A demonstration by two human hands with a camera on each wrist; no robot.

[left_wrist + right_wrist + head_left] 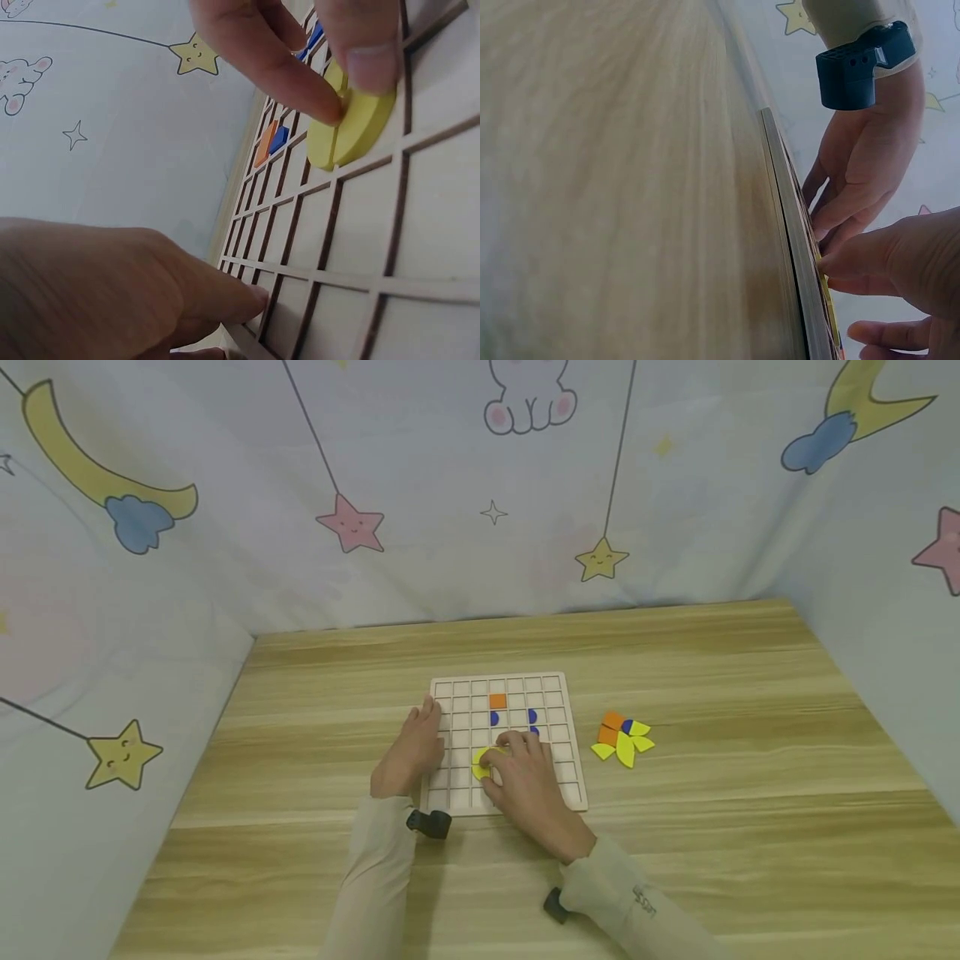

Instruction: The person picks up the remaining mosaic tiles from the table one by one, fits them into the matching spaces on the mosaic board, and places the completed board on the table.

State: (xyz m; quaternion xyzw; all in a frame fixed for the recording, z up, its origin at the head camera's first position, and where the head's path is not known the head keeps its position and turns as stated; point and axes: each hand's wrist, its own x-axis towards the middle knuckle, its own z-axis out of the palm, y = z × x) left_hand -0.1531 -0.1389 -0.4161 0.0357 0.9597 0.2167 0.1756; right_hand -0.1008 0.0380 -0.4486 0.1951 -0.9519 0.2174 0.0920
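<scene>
A pale wooden grid board (555, 683) lies on the table. My left hand (411, 747) rests along its left edge, fingers fairly straight, with a digit on the grid in the left wrist view. Over the board's lower middle is my right hand (528, 785), its thumb and index finger bent down onto a yellow curved piece (367, 124). Beside that piece, a second yellow piece (321, 142) sits against it in the grid. Farther up the board are an orange square (498, 701) and several blue half-rounds (494, 719). The right palm hides part of the grid.
On the wooden table (712, 677), right of the board, a loose cluster holds orange squares (608, 736), a blue piece (627, 726) and several yellow leaf-shaped pieces (625, 750). A printed cloth (450, 568) hangs behind the table and along both sides.
</scene>
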